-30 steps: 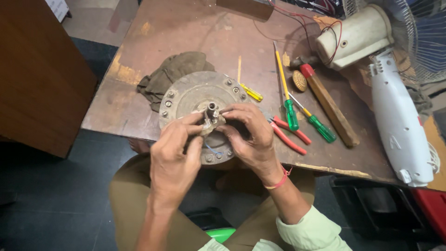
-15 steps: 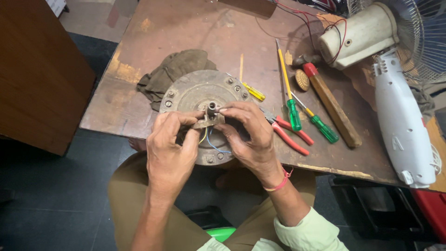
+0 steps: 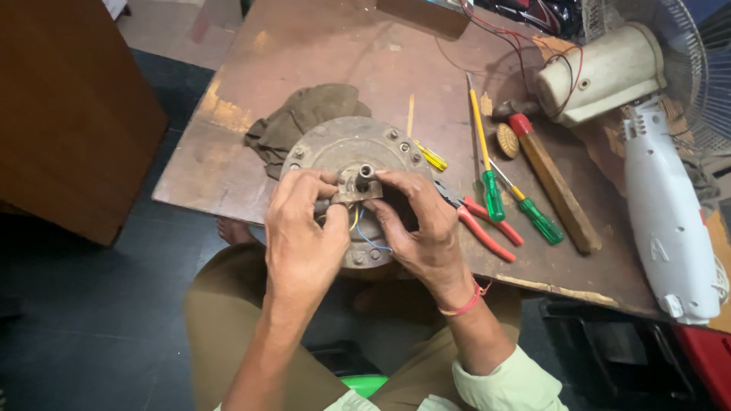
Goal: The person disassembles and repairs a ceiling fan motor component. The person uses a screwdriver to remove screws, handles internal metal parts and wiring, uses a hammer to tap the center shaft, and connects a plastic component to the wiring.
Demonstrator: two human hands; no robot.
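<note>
1. Left hand (image 3: 304, 236) and right hand (image 3: 419, 224) are pinching a small metal bracket (image 3: 356, 186) at the hub of the round motor housing (image 3: 346, 152) — sitting at the table's (image 3: 228, 114) near edge.
2. Wires (image 3: 365, 232) are trailing from the housing.
3. Beyond — a rag (image 3: 301, 118); pliers (image 3: 480, 224) and screwdrivers (image 3: 491, 186) lying right.

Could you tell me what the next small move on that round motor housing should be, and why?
Probably steady the small metal bracket square on the central shaft of the round motor housing. Both the left hand and right hand pinch it there, and the yellow and blue wires below look loose, so keeping them unpinched seems wise.
</note>
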